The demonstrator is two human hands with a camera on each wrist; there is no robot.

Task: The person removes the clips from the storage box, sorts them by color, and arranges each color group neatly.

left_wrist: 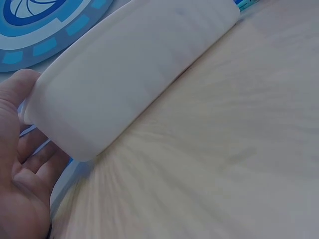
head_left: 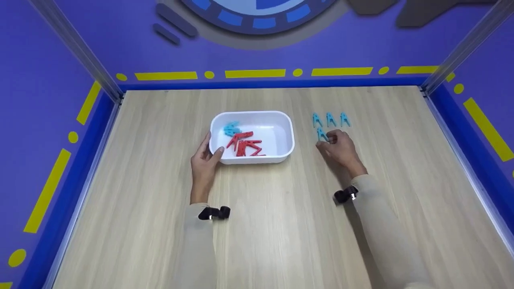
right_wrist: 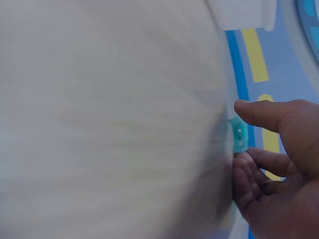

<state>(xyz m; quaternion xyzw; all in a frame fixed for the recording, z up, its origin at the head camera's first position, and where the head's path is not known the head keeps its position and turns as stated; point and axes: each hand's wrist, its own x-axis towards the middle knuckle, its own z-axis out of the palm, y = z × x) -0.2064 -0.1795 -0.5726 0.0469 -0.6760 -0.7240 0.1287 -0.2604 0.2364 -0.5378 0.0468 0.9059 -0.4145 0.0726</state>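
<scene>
A white tray [head_left: 286, 130] sits mid-table with several red clothespins [head_left: 245, 145] and a blue one [head_left: 231, 128] inside. My left hand [head_left: 205, 158] holds the tray's left end, thumb on the rim [left_wrist: 30, 107] and fingers round the corner. Three blue clothespins [head_left: 330, 119] stand in a row right of the tray. Below them my right hand [head_left: 337, 147] pinches a fourth blue clothespin [head_left: 322, 134] on the tabletop; the right wrist view shows it between thumb and fingers [right_wrist: 238, 135].
The wooden tabletop [head_left: 257, 224] is bounded by purple walls with yellow markings on the left, back and right. Metal posts stand at the back corners [head_left: 461, 48]. Black wrist straps [head_left: 215, 212] sit on both sleeves.
</scene>
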